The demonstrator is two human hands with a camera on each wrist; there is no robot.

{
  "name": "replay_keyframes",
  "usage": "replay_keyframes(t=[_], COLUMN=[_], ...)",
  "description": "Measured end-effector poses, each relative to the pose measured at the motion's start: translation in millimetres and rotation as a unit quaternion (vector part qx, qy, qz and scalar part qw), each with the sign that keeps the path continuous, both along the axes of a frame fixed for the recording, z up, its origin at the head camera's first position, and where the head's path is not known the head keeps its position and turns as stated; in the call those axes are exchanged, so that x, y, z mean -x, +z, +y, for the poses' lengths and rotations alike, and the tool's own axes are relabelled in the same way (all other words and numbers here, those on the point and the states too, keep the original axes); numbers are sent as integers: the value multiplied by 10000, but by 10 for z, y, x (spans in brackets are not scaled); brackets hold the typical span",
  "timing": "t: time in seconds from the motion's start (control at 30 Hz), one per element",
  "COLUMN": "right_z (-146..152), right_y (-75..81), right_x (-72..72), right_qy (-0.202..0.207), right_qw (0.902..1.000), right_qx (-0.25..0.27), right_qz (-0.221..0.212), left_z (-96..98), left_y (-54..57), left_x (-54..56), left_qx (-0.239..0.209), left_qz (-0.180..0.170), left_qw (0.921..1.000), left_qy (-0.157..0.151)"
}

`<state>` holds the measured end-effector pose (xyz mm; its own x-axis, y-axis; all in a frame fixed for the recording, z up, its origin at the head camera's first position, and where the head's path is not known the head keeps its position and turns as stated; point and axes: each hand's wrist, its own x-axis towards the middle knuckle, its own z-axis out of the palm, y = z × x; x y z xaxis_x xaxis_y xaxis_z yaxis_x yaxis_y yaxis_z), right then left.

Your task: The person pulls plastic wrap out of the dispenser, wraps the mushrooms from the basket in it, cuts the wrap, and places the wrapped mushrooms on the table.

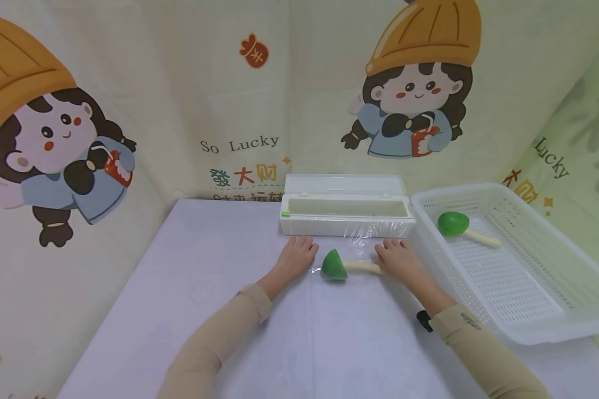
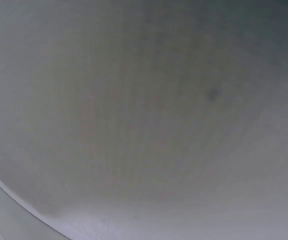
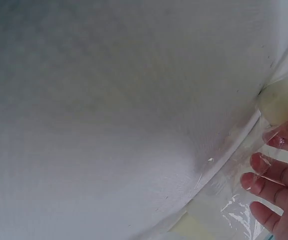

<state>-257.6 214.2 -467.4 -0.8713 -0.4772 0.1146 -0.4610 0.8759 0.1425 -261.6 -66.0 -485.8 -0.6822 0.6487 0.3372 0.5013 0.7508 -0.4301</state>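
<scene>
A ladle (image 1: pixel 334 265) with a green bowl and cream handle lies crosswise on the table, with clear cling film (image 1: pixel 360 242) around it. The film stretches from a white cling film dispenser (image 1: pixel 346 226), its lid raised. My left hand (image 1: pixel 295 256) grips the film's edge left of the green bowl, fingers bent near the dispenser's front. By the handle's end, my right hand (image 1: pixel 399 259) holds the film's other side. In the right wrist view, film runs over the fingertips (image 3: pixel 256 181) beside the cream handle (image 3: pixel 281 102). The left wrist view shows mostly blurred white surface.
A white perforated basket (image 1: pixel 544 330) stands at the right, close to the dispenser. Inside it lies another green ladle (image 1: pixel 454 223) with a cream handle. A printed curtain (image 1: pixel 319 111) hangs behind the white table (image 1: pixel 179 282).
</scene>
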Motion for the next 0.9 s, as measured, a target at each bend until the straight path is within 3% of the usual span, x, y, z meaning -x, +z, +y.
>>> replay_keyframes(t=[0.17,0.3,0.37,0.47,0.53,0.6,0.7,0.77,0.83,0.9], right_z=[-27,-37,-36,-40,-42,-41,-38,-41,-45,-48], right_y=[16,8,-2,-5,0,-1,-7,-6,-3,-3], right_x=[-27,-33,-33,-35,-40,-40,-38,-33,-28,-25], right_qy=[-85,-115,-82,-16,-2,-5,-34,-64,-100,-137], right_qw=[9998,9997,9998,9998,9997,9996,9996,9996,9996,9996], right_qx=[-153,-202,-196,-151,-138,-148,-172,-209,-240,-248], right_qz=[-64,-63,19,163,216,233,219,163,85,29], left_z=[42,35,22,-2,-11,-10,20,63,118,173], left_y=[-35,-16,0,21,42,70,112,133,130,114], left_x=[-7,-30,-42,-48,-56,-72,-120,-169,-223,-266], left_qx=[48,-575,-1143,-2021,-2463,-2663,-2299,-1722,-1161,-809], left_qz=[-188,-423,-588,-727,-649,-398,154,479,553,354], left_qw=[9998,9972,9913,9763,9670,9627,9657,9670,9692,9746], left_qy=[72,221,281,269,117,-267,-1198,-1813,-2100,-2058])
